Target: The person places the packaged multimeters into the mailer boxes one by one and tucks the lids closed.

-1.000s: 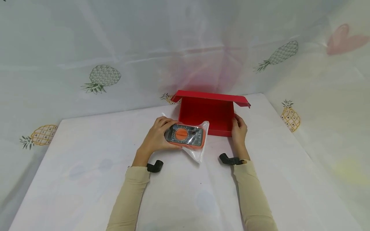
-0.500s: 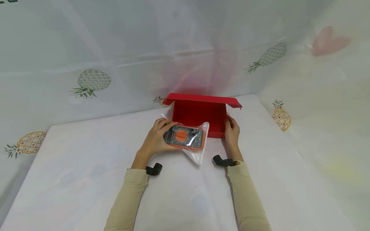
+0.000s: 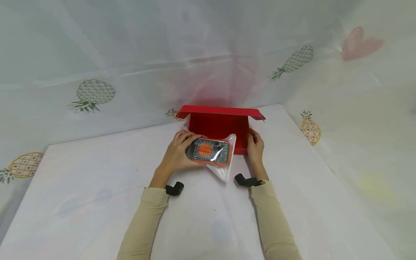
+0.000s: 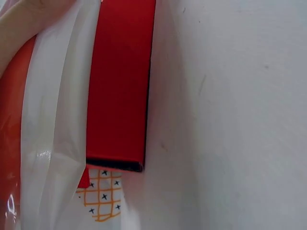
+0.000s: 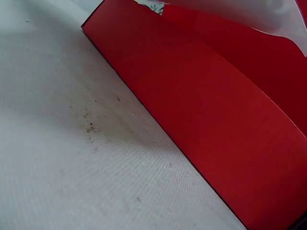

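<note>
- Head view: the left grip point(image 3: 175, 157) was clamped round a multimeter point(image 3: 211, 151) in a clear bag point(image 3: 222, 173), held at the open front of a red box point(image 3: 241, 151); the right grip point(image 3: 255, 148) pinched the box's right side. The step looked like steadying the box; a next move seemed to call for keeping loose film off the lid point(image 3: 221, 111).
- Left wrist view: creased, milky film showed beside a smooth, straight-edged wall.
- Right wrist view: matte red cardboard-like siding met the worktop's point(image 5: 72, 167) speckled, woven cloth.

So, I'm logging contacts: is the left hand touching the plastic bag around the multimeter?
Touching. The head view shows the left hand gripping one end of the plastic bag, with the multimeter inside.
</note>
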The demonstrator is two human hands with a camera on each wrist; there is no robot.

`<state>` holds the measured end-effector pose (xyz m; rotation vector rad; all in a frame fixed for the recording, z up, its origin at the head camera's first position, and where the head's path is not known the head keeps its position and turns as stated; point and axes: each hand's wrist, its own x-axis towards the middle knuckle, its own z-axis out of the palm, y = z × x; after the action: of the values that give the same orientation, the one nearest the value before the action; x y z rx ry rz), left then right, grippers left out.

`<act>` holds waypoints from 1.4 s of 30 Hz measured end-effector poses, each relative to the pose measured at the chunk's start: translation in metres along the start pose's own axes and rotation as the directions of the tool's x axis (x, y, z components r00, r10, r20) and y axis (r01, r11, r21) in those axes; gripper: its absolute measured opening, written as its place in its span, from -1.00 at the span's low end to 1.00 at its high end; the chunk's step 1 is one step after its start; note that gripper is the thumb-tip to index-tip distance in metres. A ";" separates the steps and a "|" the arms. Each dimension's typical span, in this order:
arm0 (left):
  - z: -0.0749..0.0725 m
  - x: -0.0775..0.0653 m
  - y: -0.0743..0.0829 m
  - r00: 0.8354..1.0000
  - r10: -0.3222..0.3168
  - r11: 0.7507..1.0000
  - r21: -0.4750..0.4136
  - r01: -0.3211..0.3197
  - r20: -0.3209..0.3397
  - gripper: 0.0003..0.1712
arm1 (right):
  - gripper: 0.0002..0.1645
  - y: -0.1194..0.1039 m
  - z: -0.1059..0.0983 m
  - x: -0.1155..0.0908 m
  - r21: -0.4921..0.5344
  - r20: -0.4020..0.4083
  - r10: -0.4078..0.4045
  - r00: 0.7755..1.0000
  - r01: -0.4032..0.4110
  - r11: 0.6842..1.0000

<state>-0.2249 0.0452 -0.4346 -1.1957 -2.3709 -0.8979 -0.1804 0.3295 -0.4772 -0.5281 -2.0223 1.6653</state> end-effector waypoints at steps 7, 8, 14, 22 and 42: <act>0.006 0.009 0.004 1.000 0.006 1.000 0.006 -0.006 0.008 0.07 | -0.50 0.000 0.000 0.001 0.020 -0.010 -0.009 1.000 0.010 1.000; 0.006 0.011 0.005 1.000 0.007 1.000 0.006 -0.007 0.012 0.07 | -0.50 0.000 0.000 0.002 0.019 -0.009 -0.009 1.000 0.009 1.000; 0.010 0.018 0.008 0.999 0.029 0.999 0.030 -0.030 0.023 0.07 | -0.50 0.002 0.000 0.002 0.012 -0.004 -0.002 1.000 0.002 1.000; 0.013 0.025 0.005 0.999 0.039 0.997 0.062 -0.042 0.037 0.06 | -0.50 0.000 0.001 0.002 0.012 -0.008 0.000 1.000 0.000 1.000; 0.021 0.045 -0.004 0.994 0.104 0.989 0.108 -0.100 -0.025 0.04 | -0.51 0.003 0.000 0.002 0.016 -0.006 -0.024 1.000 0.025 1.000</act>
<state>-0.2551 0.0836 -0.4273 -1.2394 -2.2800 -0.7417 -0.1818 0.3311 -0.4796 -0.5002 -2.0021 1.6620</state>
